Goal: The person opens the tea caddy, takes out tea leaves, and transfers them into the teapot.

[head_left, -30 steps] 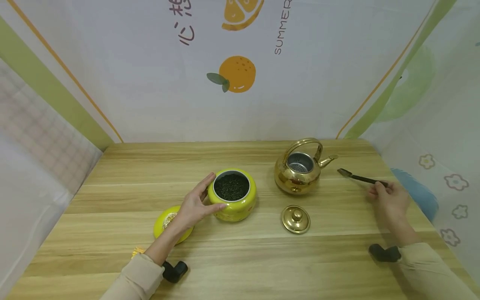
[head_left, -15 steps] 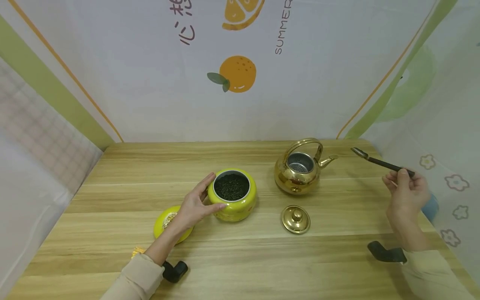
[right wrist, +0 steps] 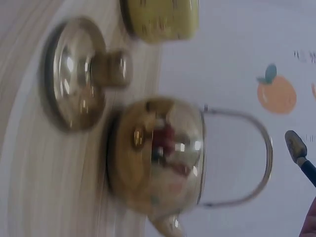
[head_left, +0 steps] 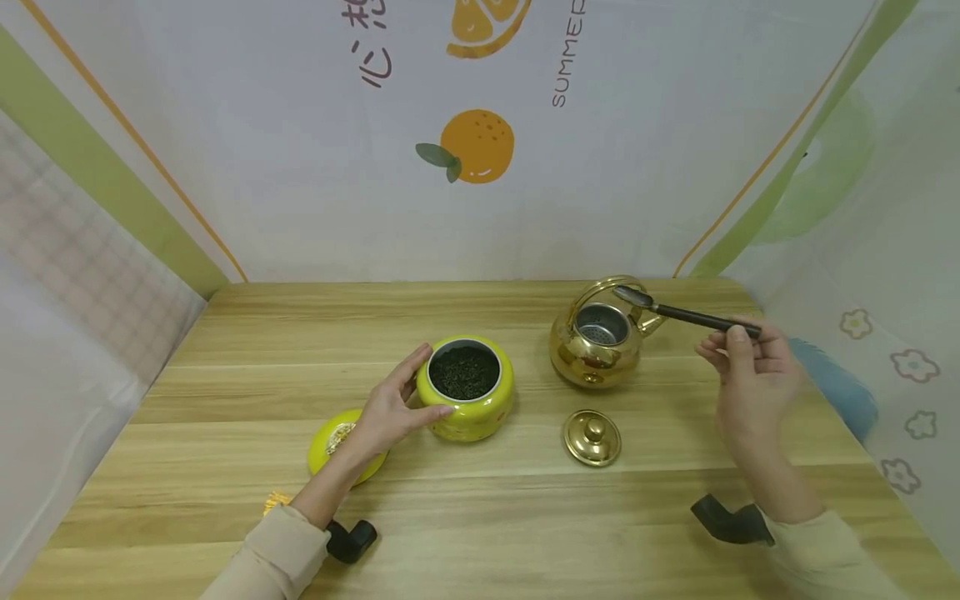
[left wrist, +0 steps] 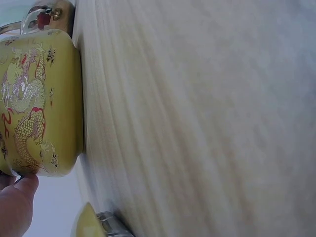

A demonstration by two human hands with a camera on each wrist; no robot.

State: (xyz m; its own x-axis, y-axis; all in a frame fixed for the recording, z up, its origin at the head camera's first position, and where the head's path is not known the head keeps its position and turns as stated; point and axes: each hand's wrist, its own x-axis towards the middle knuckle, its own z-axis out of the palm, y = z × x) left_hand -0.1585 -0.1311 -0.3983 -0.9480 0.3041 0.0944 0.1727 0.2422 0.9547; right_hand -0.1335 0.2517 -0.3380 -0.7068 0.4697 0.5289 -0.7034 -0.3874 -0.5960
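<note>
Scoop [head_left: 686, 314] is pinched by fingers of right hand [head_left: 759, 387], at 2 o'clock from yellow jar [head_left: 476, 423] | jar is gripped by left hand [head_left: 392, 408] | scooping apparently being prepared | lowering toward 8 o'clock, into dark leaves [head_left: 465, 372], seems required

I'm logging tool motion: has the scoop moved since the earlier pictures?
Yes, the scoop has moved left in the head view: its tip, right of the kettle in both earlier pictures, now overlaps it in the image.
</note>
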